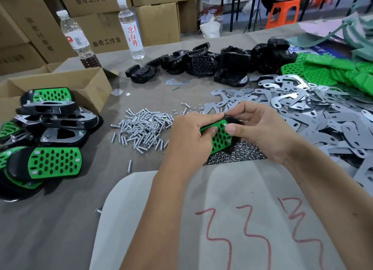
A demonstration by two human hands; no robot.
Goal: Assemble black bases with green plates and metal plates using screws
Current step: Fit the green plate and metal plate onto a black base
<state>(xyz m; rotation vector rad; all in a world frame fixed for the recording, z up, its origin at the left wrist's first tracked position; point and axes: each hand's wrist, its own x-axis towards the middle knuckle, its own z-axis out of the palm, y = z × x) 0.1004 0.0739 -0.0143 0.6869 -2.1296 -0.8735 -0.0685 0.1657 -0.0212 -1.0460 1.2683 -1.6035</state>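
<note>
A black base with a perforated green plate point(220, 137) on top is held above the table centre. My left hand point(189, 134) grips its left side, thumb on the green face. My right hand point(260, 128) grips its right end, thumb beside a screw head. A pile of loose screws point(141, 128) lies left of my hands and a pile of nuts point(236, 153) lies under them. Metal plates point(302, 108) cover the right of the table. Bare black bases point(201, 62) lie at the back, green plates point(333, 71) at the far right.
Finished black and green assemblies point(48, 140) are heaped at the left by an open cardboard box point(88, 83). Two bottles point(131, 27) stand at the back before stacked cartons. A white sheet with red marks point(232, 219) lies at the near edge.
</note>
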